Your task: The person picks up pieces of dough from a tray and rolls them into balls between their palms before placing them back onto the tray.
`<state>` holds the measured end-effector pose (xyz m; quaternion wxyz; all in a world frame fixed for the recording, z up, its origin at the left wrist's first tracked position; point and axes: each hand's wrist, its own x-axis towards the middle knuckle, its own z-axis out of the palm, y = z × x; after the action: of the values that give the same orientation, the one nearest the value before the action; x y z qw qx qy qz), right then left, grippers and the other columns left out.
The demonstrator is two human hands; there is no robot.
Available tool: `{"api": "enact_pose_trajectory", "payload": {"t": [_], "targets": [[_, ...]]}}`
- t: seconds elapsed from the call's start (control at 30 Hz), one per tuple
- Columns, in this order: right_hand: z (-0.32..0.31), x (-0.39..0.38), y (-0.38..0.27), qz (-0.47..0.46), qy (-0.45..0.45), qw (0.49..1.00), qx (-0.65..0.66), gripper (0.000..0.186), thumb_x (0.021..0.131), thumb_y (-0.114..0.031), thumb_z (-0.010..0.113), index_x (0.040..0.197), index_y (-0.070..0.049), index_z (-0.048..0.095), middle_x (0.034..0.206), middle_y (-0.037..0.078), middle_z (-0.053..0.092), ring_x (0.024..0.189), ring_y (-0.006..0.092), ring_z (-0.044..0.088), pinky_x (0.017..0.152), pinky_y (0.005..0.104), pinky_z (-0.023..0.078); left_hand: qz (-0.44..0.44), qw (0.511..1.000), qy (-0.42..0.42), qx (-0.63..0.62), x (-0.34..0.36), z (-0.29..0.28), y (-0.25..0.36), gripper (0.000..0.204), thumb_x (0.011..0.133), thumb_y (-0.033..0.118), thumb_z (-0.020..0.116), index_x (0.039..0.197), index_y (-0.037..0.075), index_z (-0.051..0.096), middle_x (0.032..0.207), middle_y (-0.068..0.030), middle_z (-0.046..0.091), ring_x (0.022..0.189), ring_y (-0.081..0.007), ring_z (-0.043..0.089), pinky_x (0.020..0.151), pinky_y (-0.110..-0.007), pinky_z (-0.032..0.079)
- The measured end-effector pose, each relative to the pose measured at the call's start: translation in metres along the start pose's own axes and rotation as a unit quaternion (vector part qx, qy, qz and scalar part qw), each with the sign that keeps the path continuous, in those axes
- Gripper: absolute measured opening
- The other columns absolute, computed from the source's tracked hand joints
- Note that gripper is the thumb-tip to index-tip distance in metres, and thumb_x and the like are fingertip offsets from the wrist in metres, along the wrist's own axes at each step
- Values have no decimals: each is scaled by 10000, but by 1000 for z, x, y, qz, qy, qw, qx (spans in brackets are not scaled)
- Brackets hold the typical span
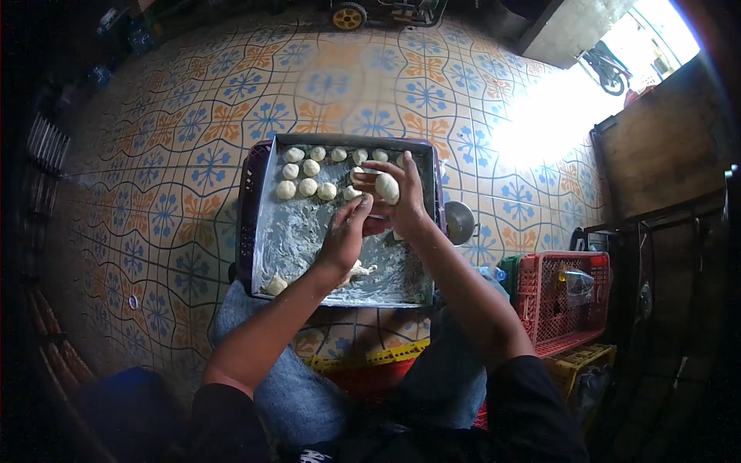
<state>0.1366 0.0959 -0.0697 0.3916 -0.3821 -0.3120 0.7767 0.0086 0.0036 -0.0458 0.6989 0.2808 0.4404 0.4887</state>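
Observation:
A shallow metal tray (270,239), smeared with white flour or dough, lies in front of me. Several pale dough balls (308,187) sit in loose rows across its far half. My right hand (405,197) is over the tray's right side, a dough ball (387,188) resting against its fingers and palm. The fingers point left and the thumb side is up. Just left of it and nearer to me is my left hand (347,235), thumb and fingers apart, its fingertips close to the right palm. Partly behind my left wrist lies loose dough (360,272); another lump (276,285) is at the near left corner.
The tray rests on a dark crate (248,224), between my knees. A round metal bowl (459,222) stands to its right on the patterned tile floor (193,193). Farther right are a red plastic crate (567,301) and a yellow crate (590,356). A wheeled machine (349,15) stands at the far side.

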Motion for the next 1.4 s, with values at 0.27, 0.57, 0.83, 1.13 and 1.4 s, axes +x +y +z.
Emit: {"api": "enact_pose_trajectory", "payload": {"t": [0.27, 0.57, 0.83, 1.13, 1.4], "targets": [[13, -7, 14, 44, -79, 990, 110, 850, 983, -763, 294, 1429, -77, 522, 1311, 132, 634, 1130, 282, 662, 974, 469, 535, 262, 932, 58, 241, 8, 0, 21, 416, 1052, 292, 562, 1355, 8, 533, 1357, -171, 586, 1142, -266, 638, 988, -392, 508], [28, -16, 6, 48, 18, 971, 235, 894, 973, -794, 257, 1538, -118, 402, 1521, 176, 482, 1329, 389, 518, 1055, 587, 441, 346, 843, -21, 410, 8, 20, -4, 614, 1082, 386, 457, 1550, -4, 382, 1575, -267, 401, 1507, -343, 350, 1210, -441, 291], [31, -29, 9, -465, -111, 714, -511, 771, 969, -684, 388, 1512, -150, 507, 1585, 192, 428, 1486, 452, 328, 1208, 592, 241, 322, 923, -7, -212, 27, 37, 3, 612, 1113, 403, 326, 1583, 11, 308, 1636, -148, 341, 1518, -244, 316, 1265, -407, 218], [20, -17, 28, -405, -173, 585, -681, 605, 982, -552, 498, 1410, -148, 637, 1456, 210, 562, 1419, 447, 429, 1151, 576, 313, 123, 949, -166, -240, 19, -30, -50, 715, 1074, 540, 343, 1626, 106, 203, 1674, -126, 272, 1530, -286, 305, 1251, -457, 246], [44, -67, 48, -353, -159, 723, -572, 1009, 855, -914, 245, 1577, -232, 423, 1658, 154, 315, 1524, 521, 175, 1176, 713, 108, -21, 923, -73, -377, 20, -26, -41, 615, 1044, 518, 479, 1487, 97, 417, 1360, -177, 578, 1274, -316, 594, 1062, -452, 490]]}}
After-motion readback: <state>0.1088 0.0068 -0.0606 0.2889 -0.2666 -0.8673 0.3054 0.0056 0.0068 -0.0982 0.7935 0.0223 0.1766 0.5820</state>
